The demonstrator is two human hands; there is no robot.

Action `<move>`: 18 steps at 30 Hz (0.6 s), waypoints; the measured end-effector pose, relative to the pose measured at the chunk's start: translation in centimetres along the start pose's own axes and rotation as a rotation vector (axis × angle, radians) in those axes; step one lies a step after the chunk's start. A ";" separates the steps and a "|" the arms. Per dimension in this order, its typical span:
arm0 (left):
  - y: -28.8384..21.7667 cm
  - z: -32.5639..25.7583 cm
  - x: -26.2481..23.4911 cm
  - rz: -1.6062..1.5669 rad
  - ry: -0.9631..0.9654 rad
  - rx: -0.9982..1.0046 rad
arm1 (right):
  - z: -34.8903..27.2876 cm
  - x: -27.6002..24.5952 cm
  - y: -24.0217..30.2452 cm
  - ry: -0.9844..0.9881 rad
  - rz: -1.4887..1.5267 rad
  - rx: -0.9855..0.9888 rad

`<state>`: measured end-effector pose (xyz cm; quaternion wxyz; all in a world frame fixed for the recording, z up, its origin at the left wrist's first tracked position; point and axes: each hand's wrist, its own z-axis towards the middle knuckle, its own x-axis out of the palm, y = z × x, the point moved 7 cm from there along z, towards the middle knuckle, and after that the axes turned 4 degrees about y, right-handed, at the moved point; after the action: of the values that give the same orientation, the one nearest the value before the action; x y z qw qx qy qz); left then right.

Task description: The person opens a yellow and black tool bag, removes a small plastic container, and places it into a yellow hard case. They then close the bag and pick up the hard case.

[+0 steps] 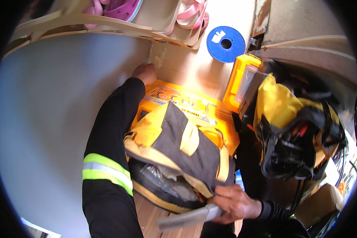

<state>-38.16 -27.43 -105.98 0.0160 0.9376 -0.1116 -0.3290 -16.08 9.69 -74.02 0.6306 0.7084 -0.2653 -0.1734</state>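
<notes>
Now the person kneels over a yellow and dark grey tool bag (182, 154) that lies on an orange tool case (190, 105) in the middle of the floor. The right hand (236, 204) is near, at the bottom right of the bag. Its fingers are curled tight around a flat grey tool (188, 218), maybe a scraper or a file, which points to the left; the exact kind I cannot tell because it is blurred. The left hand (144, 73) is far, reaching to the lower corner of a beige shoe rack (158, 39), where it meets the pale wall on the left. The fingers are bent together against this corner, but whether they pinch something I cannot tell.

To the right stands a second yellow and black bag (297, 127), open and full of gear, beside an orange organiser box (244, 81). A blue spool (226, 43) lies far on the floor. Pink sandals (190, 14) sit in the rack.

I judge that the step in hand is holding or feeling the corner while the tool is fetched. The next move would call for carrying the tool across the bag to the far corner without knocking the rack.
</notes>
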 end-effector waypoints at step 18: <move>3.5 13.4 11.7 -0.092 0.135 0.059 | 0.5 -2.2 -4.3 -0.052 0.359 0.440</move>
<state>-38.28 -32.85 -123.34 -0.0192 0.9618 -0.0770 -0.2619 -17.45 10.88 -78.57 0.4753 0.7652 -0.4340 -0.0153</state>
